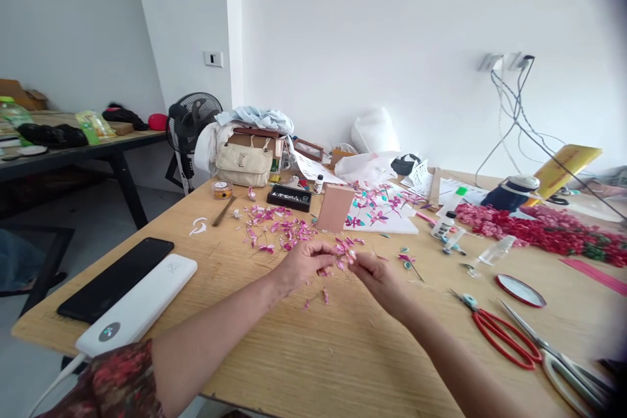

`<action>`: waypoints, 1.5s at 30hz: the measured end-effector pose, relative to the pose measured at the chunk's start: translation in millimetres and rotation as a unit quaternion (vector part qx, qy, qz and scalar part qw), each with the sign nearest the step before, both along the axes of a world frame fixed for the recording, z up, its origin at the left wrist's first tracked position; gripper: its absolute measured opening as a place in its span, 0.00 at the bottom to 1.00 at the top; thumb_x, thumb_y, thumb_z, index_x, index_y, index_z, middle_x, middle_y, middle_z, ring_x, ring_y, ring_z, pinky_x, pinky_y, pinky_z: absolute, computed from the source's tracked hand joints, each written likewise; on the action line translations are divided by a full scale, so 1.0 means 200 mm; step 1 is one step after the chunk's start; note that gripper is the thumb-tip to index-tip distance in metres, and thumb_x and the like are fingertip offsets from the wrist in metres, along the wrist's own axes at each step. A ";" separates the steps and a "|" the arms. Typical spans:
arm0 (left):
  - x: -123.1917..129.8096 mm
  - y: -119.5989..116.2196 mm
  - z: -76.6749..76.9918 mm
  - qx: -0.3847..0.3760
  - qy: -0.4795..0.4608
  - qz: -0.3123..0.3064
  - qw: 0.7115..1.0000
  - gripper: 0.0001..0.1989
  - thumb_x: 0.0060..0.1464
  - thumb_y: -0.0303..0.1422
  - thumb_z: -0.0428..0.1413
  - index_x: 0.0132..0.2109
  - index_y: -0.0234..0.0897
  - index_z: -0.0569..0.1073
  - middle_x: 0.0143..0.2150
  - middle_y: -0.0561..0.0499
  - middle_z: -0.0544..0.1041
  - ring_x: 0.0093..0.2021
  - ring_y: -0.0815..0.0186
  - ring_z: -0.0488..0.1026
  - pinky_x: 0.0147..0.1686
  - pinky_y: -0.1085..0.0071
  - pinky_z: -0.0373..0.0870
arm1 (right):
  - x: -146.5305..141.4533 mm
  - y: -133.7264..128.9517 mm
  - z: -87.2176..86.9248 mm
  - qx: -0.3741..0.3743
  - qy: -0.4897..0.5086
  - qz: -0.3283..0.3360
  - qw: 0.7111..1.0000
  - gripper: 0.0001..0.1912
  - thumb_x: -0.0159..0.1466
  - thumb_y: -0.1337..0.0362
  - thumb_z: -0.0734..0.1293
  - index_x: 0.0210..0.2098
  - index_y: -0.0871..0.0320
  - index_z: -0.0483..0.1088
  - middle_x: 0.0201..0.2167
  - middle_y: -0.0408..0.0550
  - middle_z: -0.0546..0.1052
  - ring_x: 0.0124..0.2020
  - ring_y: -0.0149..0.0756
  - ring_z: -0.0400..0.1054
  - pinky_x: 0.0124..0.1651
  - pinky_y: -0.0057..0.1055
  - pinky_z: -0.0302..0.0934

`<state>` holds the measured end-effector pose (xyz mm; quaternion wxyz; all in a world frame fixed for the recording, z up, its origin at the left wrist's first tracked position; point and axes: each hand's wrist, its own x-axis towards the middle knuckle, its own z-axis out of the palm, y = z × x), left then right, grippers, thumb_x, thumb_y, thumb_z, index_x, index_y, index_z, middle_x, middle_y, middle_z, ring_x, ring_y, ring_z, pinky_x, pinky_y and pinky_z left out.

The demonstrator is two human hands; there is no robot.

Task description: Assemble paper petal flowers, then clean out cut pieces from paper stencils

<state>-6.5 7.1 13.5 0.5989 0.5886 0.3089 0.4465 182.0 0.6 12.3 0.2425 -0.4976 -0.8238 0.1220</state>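
A small pink flower (pixel 345 252) is pinched between my two hands above the wooden table. From the left, my left hand (pixel 309 260) grips it with thumb and forefinger. On its other side my right hand (pixel 376 272) has its fingertips closed on the same flower. Loose pink petals (pixel 289 230) lie scattered beyond my left hand, and a few small pink pieces (pixel 325 295) rest just below the hands. A tan upright block (pixel 336 207) stands behind the flower. To the right of my right hand lies a small flower piece with teal leaves (pixel 406 258).
Red-handled scissors (pixel 507 338) and large metal shears (pixel 553 353) lie at the right, near a round red-rimmed lid (pixel 520 290). A white power bank (pixel 142 304) and a black phone (pixel 117 277) occupy the left. Finished-looking flowers (pixel 377 206) cover white foam at the back.
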 end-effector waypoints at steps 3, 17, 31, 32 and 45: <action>0.01 0.03 -0.04 -0.005 0.019 0.059 0.998 0.07 0.45 0.32 0.55 0.32 0.33 0.74 0.20 0.55 0.69 0.21 0.74 0.62 0.23 0.76 0.57 | -0.07 -0.11 -0.04 0.010 -0.067 0.015 0.998 0.13 0.62 0.66 0.52 0.21 0.57 0.57 0.16 0.40 0.61 0.20 0.29 0.55 0.24 0.26 0.45; 0.01 -0.03 -0.01 0.011 0.006 -0.073 0.997 0.08 0.43 0.34 0.58 0.29 0.33 0.74 0.24 0.53 0.70 0.21 0.74 0.63 0.22 0.76 0.59 | 0.02 0.04 0.13 -0.013 0.032 0.055 0.998 0.13 0.61 0.62 0.55 0.23 0.56 0.61 0.20 0.41 0.64 0.23 0.30 0.56 0.26 0.26 0.47; 0.02 -0.02 -0.05 0.247 0.119 -0.052 0.960 0.07 0.49 0.31 0.55 0.29 0.33 0.76 0.27 0.50 0.74 0.28 0.70 0.68 0.31 0.74 0.64 | -0.02 0.00 0.23 0.024 -0.052 0.084 0.995 0.12 0.61 0.67 0.56 0.22 0.58 0.63 0.18 0.41 0.63 0.21 0.29 0.54 0.25 0.26 0.44; 0.02 -0.02 -0.03 0.222 0.101 -0.048 0.969 0.07 0.49 0.32 0.55 0.30 0.33 0.75 0.27 0.50 0.74 0.27 0.70 0.68 0.29 0.74 0.64 | 0.00 0.03 0.21 -0.012 0.018 0.082 0.996 0.12 0.62 0.64 0.56 0.23 0.58 0.63 0.19 0.41 0.63 0.22 0.29 0.55 0.26 0.26 0.46; 0.01 0.06 0.01 0.309 0.141 0.201 0.919 0.08 0.50 0.28 0.52 0.35 0.36 0.76 0.29 0.49 0.72 0.30 0.68 0.68 0.33 0.73 0.64 | -0.21 -0.04 0.04 -0.109 0.222 0.114 0.962 0.14 0.61 0.59 0.55 0.21 0.57 0.56 0.20 0.40 0.59 0.25 0.30 0.52 0.28 0.27 0.47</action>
